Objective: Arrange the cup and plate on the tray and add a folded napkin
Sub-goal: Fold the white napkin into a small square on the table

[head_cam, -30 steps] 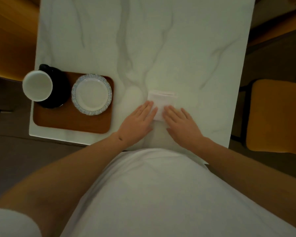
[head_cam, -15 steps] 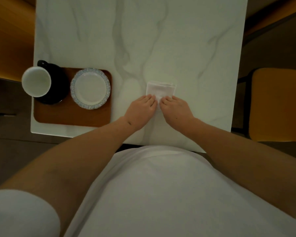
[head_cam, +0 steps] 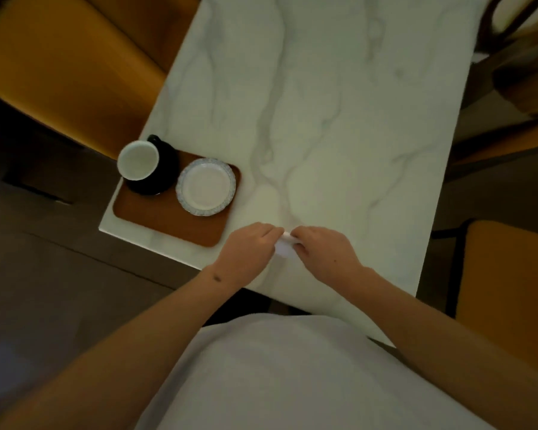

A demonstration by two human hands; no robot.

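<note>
On tabletop (head_cam: 339, 103): napkin (head_cam: 284, 249) pinched between left hand (head_cam: 249, 252) and right hand (head_cam: 323, 252) fingers. Risk: fold springing open if grip slackens before tray (head_cam: 168, 218).

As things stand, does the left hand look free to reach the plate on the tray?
Probably not yet. The left hand is busy pinching the napkin together with the right hand. Otherwise the way looks open: only bare tray and table lie between it and the plate.
</note>
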